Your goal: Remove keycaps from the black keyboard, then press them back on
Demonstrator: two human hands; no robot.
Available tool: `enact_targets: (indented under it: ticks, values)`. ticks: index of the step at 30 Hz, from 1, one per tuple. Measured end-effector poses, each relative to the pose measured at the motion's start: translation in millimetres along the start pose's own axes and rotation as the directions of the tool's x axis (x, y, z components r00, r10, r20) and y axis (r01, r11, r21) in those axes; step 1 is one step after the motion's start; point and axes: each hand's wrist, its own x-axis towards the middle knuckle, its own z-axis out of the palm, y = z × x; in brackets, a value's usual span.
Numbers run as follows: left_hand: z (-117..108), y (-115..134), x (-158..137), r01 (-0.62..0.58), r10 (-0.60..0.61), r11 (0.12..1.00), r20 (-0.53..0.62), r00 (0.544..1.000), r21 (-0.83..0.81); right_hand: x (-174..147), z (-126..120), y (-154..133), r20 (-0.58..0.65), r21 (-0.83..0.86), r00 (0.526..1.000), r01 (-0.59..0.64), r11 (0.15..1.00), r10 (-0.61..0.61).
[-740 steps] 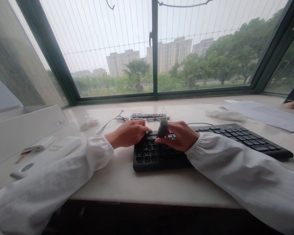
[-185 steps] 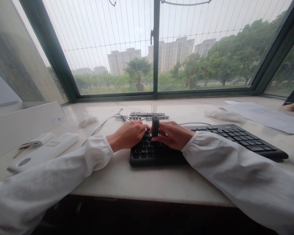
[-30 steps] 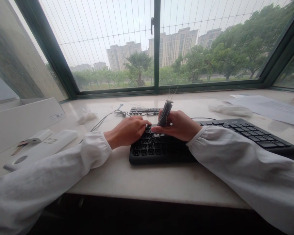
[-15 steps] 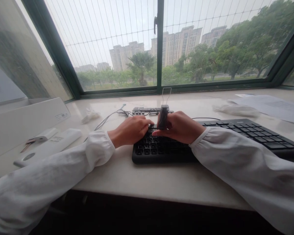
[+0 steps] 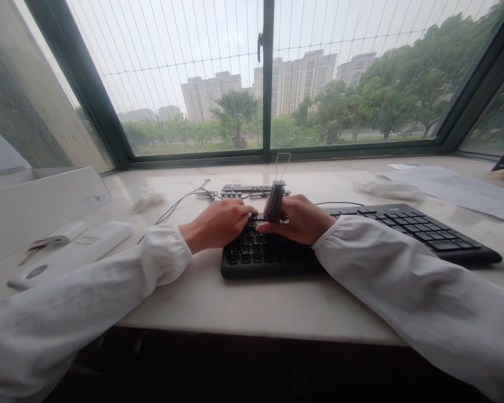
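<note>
A black keyboard (image 5: 273, 270) lies across the white counter. Its left part shows bare square key sockets (image 5: 246, 258), while keycaps (image 5: 428, 229) cover the right part. My right hand (image 5: 304, 218) is closed round a black-handled keycap puller (image 5: 274, 200), its wire loop pointing up and its lower end near the keyboard's upper-left keys. Beside it, my left hand (image 5: 216, 224) rests over the keyboard's top-left corner, thumb and fingers pinched together. A small dark piece shows by the left fingertips; whether they grip it is unclear. Behind both hands sit loose black keycaps (image 5: 239, 190) in rows.
A grey cable (image 5: 180, 201) trails left of the keycaps, near a crumpled clear bag (image 5: 148, 198). An open white box (image 5: 54, 201) and white devices (image 5: 79, 252) stand left. Papers (image 5: 457, 187) and another plastic bag (image 5: 388, 190) lie right. A window (image 5: 266, 84) rises behind.
The view has shifted slightly, so everything sits a little further left. The puller leans a bit more. Both hands keep about the same place on the keyboard.
</note>
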Motion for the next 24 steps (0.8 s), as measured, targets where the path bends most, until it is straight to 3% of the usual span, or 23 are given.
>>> enact_targets:
  ticks: [6, 11, 24]
  values:
    - [-0.3, 0.6, 0.0, -0.002, 0.002, 1.0, 0.001, 1.0, -0.003, 1.7, -0.8, 2.3, 0.041, -0.071, 0.998, 0.04, 0.997, -0.037]
    - [-1.8, 1.3, 0.0, -0.007, 0.007, 1.0, 0.004, 1.0, -0.007, 5.1, -4.5, 0.3, 0.069, -0.073, 0.986, 0.154, 0.985, -0.149]
    - [0.6, -1.1, -0.3, -0.014, 0.014, 1.0, 0.005, 1.0, -0.011, 2.3, 1.2, 2.5, -0.03, -0.099, 0.963, 0.264, 0.959, -0.268]
